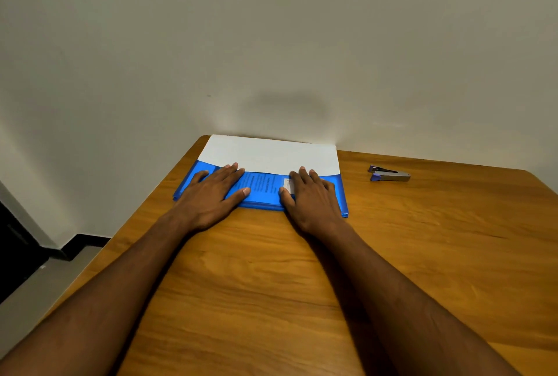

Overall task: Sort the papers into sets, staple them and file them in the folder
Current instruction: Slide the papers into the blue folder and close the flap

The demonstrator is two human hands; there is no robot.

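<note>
Wooden worktop (392, 255) against wall: blue folder (339, 194) lies long axis left-right, papers (271, 155) sticking out its far edge. Left hand (211, 194) and right hand (311, 197) press flat on it, fingers straight; stapler (389, 174) right, nearer right hand.

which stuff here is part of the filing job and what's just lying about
Part of the job:
- blue folder, both hands flat on it
- white papers sticking out of its far edge
- stapler, lying apart on the right, untouched

Just there:
- wooden table
- wall
- nothing else loose on the table
</note>
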